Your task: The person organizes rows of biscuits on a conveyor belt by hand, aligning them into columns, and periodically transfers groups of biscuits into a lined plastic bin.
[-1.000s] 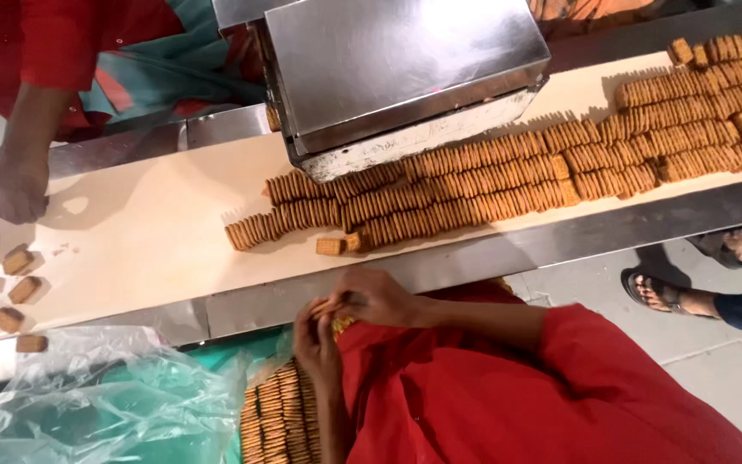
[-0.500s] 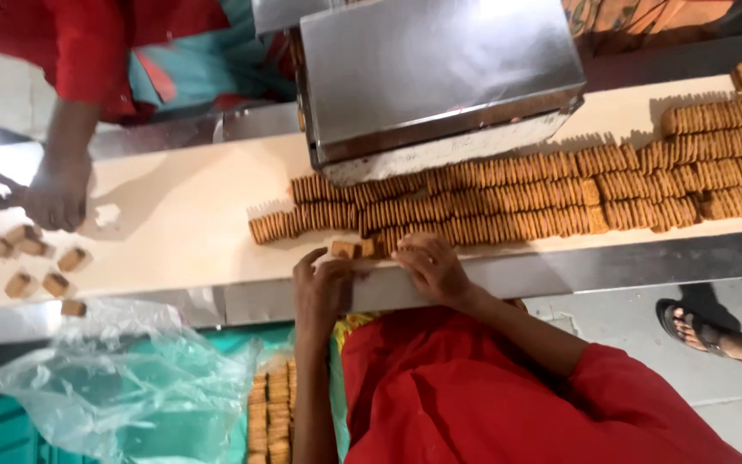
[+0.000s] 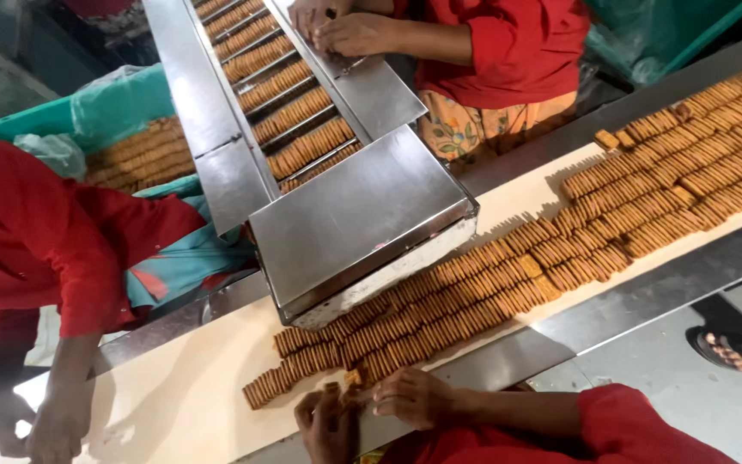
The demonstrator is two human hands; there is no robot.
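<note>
Left hand [image 3: 326,423]: at the near edge of the cream conveyor belt [image 3: 173,404], fingers curled closed around a short stack of biscuits [image 3: 333,400], partly hidden by the grip. Right hand [image 3: 414,397]: just beside the left, fingers bent and pressed on loose biscuits [image 3: 355,378] at the tips; whether they clamp any cannot be told. Directly beyond the fingers, long rows of biscuits [image 3: 491,288] stand on edge, passing under a steel chute [image 3: 358,219]. Across the belt, a co-worker's hand [image 3: 53,434] rests on the belt, well apart; another person's hands [image 3: 358,34] work at the chute's upper lanes.
</note>
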